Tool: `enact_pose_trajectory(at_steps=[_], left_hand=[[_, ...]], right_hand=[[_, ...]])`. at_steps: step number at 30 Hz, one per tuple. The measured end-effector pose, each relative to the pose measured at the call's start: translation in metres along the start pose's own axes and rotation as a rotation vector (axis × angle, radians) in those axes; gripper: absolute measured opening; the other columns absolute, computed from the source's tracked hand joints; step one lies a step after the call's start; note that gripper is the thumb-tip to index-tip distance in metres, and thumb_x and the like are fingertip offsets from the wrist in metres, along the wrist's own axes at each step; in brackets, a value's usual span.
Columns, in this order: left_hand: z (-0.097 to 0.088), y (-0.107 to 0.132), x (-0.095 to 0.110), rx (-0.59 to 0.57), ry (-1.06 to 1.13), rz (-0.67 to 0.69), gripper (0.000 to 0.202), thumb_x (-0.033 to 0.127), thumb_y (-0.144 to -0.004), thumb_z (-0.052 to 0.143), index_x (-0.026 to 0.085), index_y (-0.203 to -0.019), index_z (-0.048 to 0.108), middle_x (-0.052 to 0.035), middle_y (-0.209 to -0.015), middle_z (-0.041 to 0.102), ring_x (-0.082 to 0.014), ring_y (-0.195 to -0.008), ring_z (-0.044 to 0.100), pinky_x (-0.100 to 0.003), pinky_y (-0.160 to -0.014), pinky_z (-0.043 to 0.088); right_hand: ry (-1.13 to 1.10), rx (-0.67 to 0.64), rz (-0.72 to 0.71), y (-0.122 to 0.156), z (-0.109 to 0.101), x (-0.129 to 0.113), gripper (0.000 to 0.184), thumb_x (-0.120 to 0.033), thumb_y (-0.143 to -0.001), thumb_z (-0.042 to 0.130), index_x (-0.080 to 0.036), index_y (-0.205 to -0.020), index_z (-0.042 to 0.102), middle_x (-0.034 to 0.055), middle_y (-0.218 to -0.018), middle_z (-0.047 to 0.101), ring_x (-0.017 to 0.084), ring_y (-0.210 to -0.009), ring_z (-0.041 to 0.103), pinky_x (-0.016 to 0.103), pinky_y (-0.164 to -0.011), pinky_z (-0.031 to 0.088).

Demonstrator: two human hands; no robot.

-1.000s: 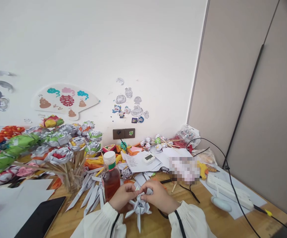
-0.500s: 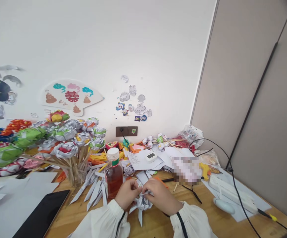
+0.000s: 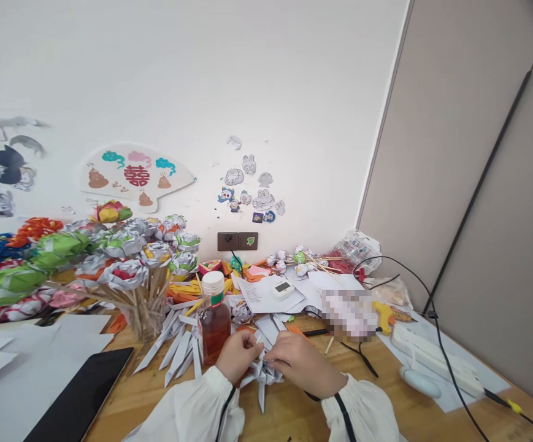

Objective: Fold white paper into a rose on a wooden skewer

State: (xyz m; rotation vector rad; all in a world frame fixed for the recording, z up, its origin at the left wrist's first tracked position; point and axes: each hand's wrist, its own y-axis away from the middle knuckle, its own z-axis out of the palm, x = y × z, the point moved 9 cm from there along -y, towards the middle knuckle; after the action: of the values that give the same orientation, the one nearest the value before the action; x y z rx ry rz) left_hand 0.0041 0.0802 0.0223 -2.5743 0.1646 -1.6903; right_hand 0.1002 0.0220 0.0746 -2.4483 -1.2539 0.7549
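Note:
Low over the wooden table, my left hand [image 3: 238, 356] and my right hand [image 3: 300, 361] meet at a folded white paper flower [image 3: 264, 372]. Thumb and fingers of both hands are pinched on its upper part, and the fingers hide some of it. One pointed white strip of the flower sticks out toward me. Close by my left hand stands a bottle of reddish-brown liquid [image 3: 214, 328] with a white cap. Folded white paper strips [image 3: 181, 347] lie to the bottle's left, and more lie just beyond my hands.
Paper flowers on sticks [image 3: 128, 273] fill the back left. A black tablet [image 3: 84, 393] and white sheets [image 3: 59, 350] lie at left. To the right are a yellow glue gun [image 3: 383, 316], a power strip [image 3: 436, 359], a mouse [image 3: 419, 382] and black cables. A small white timer [image 3: 283, 288] rests on papers.
The whole view has shifted slightly. My hands stay at the paper flower, with small finger movements, the right fingers a little lower and flatter over it.

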Motion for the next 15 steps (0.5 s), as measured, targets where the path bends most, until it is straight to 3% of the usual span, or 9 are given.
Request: enact_pose_trajectory(at_steps=[5, 8, 15], left_hand=[[-0.0066, 0.0002, -0.0009, 0.077, -0.012, 0.014, 0.019, 0.023, -0.059, 0.054, 0.020, -0.045, 0.041, 0.0089, -0.040, 0.041, -0.0109, -0.042, 0.043, -0.022, -0.045, 0.033], [-0.0097, -0.0003, -0.0039, 0.129, -0.013, 0.016, 0.018, 0.022, -0.059, 0.053, 0.020, -0.046, 0.042, 0.0083, -0.041, 0.043, -0.0120, -0.045, 0.045, -0.022, -0.047, 0.034], [-0.0106, 0.0008, -0.0026, 0.154, 0.063, 0.038, 0.016, 0.025, -0.060, 0.054, 0.019, -0.049, 0.044, 0.0071, -0.045, 0.047, -0.0138, -0.051, 0.049, -0.023, -0.051, 0.037]], right_hand=[[0.003, -0.020, 0.050, 0.0005, -0.0004, -0.0040, 0.013, -0.027, -0.076, 0.056, -0.022, -0.087, 0.061, 0.0006, -0.076, 0.061, 0.015, -0.076, 0.052, 0.023, -0.066, 0.036], [-0.003, 0.028, 0.180, 0.0003, 0.0002, 0.0015, 0.033, -0.037, -0.064, 0.067, -0.021, -0.091, 0.057, 0.0013, -0.083, 0.059, 0.018, -0.078, 0.051, 0.025, -0.065, 0.036], [-0.029, 0.119, 0.256, -0.0013, 0.0030, 0.0047, 0.019, -0.011, -0.066, 0.056, -0.021, -0.082, 0.054, -0.0002, -0.081, 0.056, 0.016, -0.079, 0.049, 0.025, -0.068, 0.036]])
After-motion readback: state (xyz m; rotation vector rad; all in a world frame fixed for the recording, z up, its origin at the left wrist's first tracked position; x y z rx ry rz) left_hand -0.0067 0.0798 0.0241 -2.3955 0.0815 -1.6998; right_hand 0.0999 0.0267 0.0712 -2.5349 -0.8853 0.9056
